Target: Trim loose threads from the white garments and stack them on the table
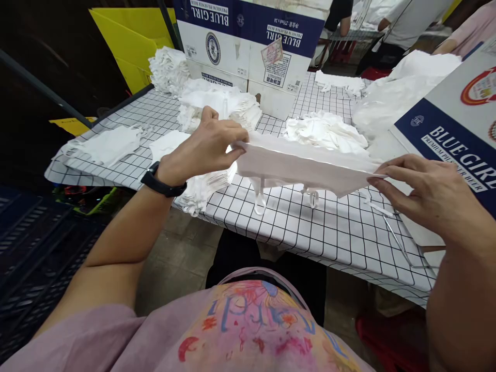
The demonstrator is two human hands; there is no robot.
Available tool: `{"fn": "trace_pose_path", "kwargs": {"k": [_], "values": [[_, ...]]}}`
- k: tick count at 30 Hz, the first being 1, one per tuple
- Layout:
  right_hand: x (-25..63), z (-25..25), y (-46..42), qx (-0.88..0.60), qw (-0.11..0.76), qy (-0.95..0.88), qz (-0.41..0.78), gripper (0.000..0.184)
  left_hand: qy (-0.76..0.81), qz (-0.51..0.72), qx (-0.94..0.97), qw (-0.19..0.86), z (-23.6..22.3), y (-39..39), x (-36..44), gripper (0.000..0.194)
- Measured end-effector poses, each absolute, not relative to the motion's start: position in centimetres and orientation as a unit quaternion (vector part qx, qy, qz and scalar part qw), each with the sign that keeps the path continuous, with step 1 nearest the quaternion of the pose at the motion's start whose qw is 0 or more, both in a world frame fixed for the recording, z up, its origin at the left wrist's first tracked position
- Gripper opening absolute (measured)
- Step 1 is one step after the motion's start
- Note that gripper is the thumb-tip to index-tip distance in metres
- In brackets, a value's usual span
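Just past the painted shirt point(232, 330), held the white cloth point(302, 168) over the checked desk point(329, 227), pinched at opposite ends by left hand point(219, 137) and right hand point(426, 194); probably needed even, gentle tension there, keeping edges straight!

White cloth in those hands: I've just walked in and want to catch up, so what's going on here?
The left hand pinches one end of the white cloth and the right hand the other, holding it out lengthwise above a checked tablecloth. Narrow white strips hang below it. Beyond the left hand lie white stacks; a loose white pile lies behind the cloth, and a Blue Girl carton stands farther back.
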State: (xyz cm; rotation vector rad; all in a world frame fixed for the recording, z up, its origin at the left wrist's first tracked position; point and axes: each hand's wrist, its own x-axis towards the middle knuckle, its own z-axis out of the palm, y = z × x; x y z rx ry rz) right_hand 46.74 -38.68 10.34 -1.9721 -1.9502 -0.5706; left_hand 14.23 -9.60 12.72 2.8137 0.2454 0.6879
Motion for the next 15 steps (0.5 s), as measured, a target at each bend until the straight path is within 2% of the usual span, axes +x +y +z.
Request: {"fn": "trace_pose_path", "kwargs": {"k": [5, 8, 10, 15], "values": [[45.9, 12.0, -39.3, -0.685, 0.202, -0.661, -0.229, 0.022, 0.117, 0.299, 0.944, 0.068, 13.1, -10.0, 13.7, 0.019], [45.1, 12.0, -39.5, -0.720, 0.236, -0.598, -0.263, 0.016, 0.121, 0.322, 0.937, 0.055, 13.4, -9.8, 13.3, 0.015], [44.1, 11.9, -39.7, -0.744, 0.282, -0.550, -0.254, 0.017, 0.127, 0.339, 0.928, 0.088, 13.5, -10.0, 13.1, 0.011], [41.8, 11.7, -41.1, -0.754, 0.460, -0.440, -0.161, 0.023, 0.130, 0.404, 0.876, 0.229, 13.8, -12.1, 12.0, 0.011]]}}
